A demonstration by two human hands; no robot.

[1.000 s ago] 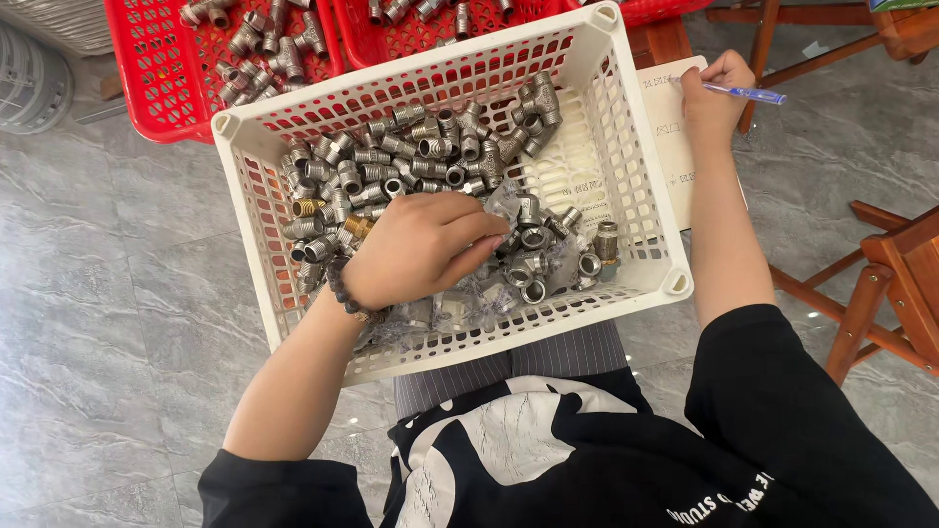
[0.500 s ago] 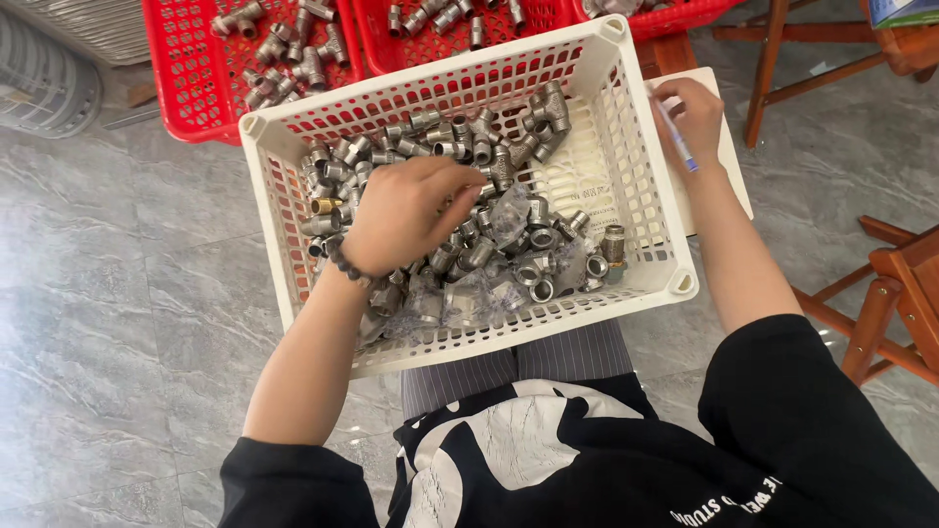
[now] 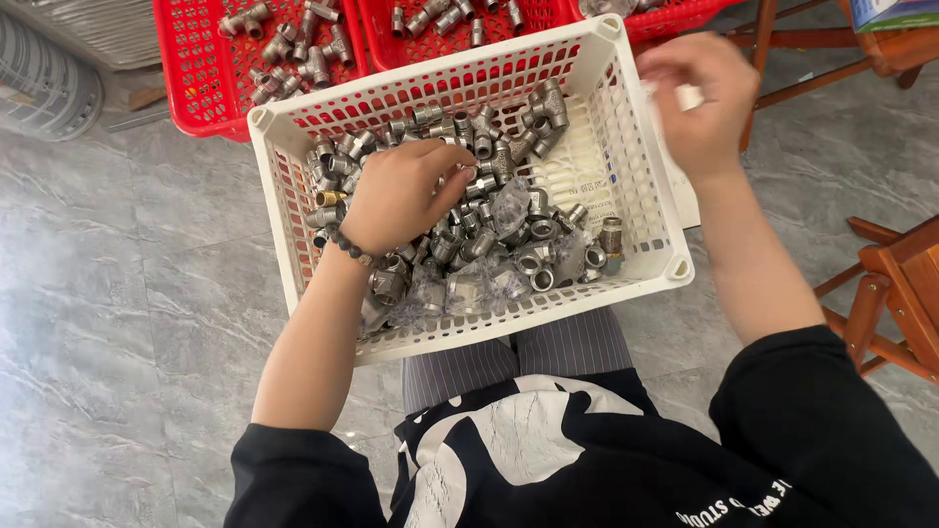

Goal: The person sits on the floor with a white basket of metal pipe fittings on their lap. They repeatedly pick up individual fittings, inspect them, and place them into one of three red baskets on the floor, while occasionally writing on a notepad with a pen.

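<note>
The left hand (image 3: 396,196) digs curled fingers into grey metal pipe fittings (image 3: 489,235) heaped every which way — no shared axis — filling the white slotted plastic basket (image 3: 646,210). The right hand (image 3: 699,98), blurred, pinches something small and white beyond the basket's rim. Red crates (image 3: 196,68) beyond hold more fittings.

Clear, crumpled plastic bags (image 3: 509,210) lie among the metal fittings inside the white basket (image 3: 641,166), towards its near side. Beyond the basket's far right corner, at the frame's top edge, sits a blue-green printed box (image 3: 892,12).
</note>
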